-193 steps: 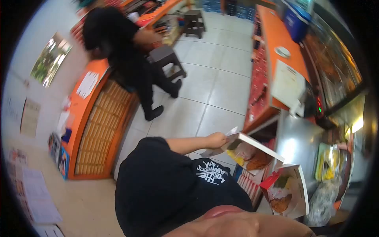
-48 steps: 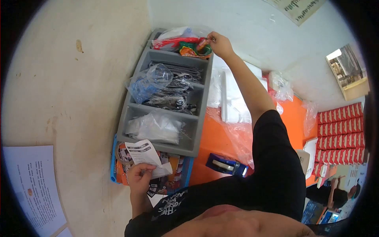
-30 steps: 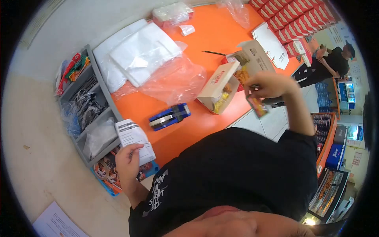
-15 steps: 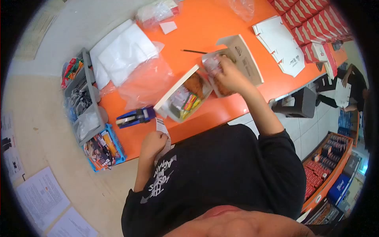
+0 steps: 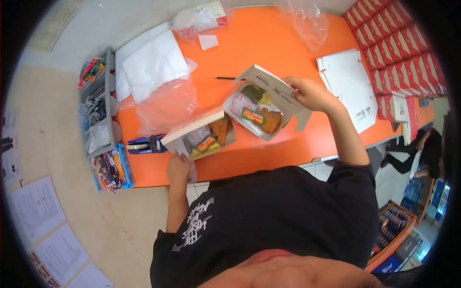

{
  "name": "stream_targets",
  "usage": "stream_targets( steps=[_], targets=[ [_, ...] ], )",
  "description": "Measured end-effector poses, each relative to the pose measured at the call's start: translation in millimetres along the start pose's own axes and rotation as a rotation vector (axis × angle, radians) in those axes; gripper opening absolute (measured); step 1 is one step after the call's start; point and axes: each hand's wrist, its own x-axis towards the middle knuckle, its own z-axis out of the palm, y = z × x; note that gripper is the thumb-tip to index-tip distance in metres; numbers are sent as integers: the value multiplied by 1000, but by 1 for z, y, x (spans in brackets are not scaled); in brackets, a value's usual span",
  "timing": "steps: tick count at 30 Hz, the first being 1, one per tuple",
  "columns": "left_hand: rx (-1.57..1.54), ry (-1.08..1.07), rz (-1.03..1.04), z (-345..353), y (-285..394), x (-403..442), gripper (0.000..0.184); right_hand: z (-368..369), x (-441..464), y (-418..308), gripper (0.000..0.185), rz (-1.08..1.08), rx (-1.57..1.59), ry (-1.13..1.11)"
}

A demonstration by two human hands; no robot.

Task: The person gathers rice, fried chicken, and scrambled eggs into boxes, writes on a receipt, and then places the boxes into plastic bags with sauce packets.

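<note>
Right hand (image 5: 314, 94) pinches raised lid (image 5: 276, 85) of meal box (image 5: 241, 121) to its left; left hand (image 5: 179, 168), holding receipt (image 5: 192, 173), at second box (image 5: 196, 126).

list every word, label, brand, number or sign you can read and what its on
"THE" on the black shirt
"AGAIN" on the same shirt; its middle lines are unclear
Sachets and wrapped packet: print too blurred
Box lid and flat cartons: too small
Wall papers: too small

Blk stick (image 5: 229, 78) end hid behind R box (image 5: 281, 91); wall sheet (image 5: 36, 210) txt too sm.
</note>
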Motion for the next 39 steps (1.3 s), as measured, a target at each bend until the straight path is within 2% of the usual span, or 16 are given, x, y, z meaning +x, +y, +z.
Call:
stream_targets(
  steps=[5,7,9,12,14,15,18,20,21,23,25,27,29,32,34,39],
  targets=[
    [33,148,-74,-8,-10,9,31,-23,68,-10,36,-144,-158,-257],
    [65,176,-48,-2,-22,14,28,-36,99,-14,34,-425,-24,-514],
    [94,119,-89,-6,-25,14,27,-33,149,-19,32,-325,346,-498],
    [-6,159,-92,-11,-18,13,27,16,229,-2,29,-680,-249,-401],
    [-5,190,-89,-7,-19,13,28,54,241,3,34,-827,-353,-337],
    [14,207,-106,-4,-21,14,28,79,264,15,33,-966,-441,-451],
    [35,217,-51,-1,-27,11,29,79,255,6,22,-816,-456,-508],
    [53,192,-64,4,-29,11,29,84,261,31,14,-793,-573,-254],
    [65,164,-63,7,-29,10,29,53,237,17,13,-600,-528,-196],
    [46,163,-51,12,-22,5,29,34,228,55,13,-474,-195,73],
    [17,160,-27,14,-11,7,28,6,188,81,16,-129,-86,253],
    [-66,171,-21,15,4,5,29,3,147,134,19,-37,-14,614],
    [-55,157,11,25,17,10,30,5,84,177,20,28,550,675],
    [-103,206,107,28,56,25,31,34,3,195,21,290,617,845],
    [-164,249,166,26,77,42,32,44,-27,178,19,319,521,963],
    [-97,-22,235,-11,78,68,30,31,-83,99,26,159,1227,928]
  ],
)
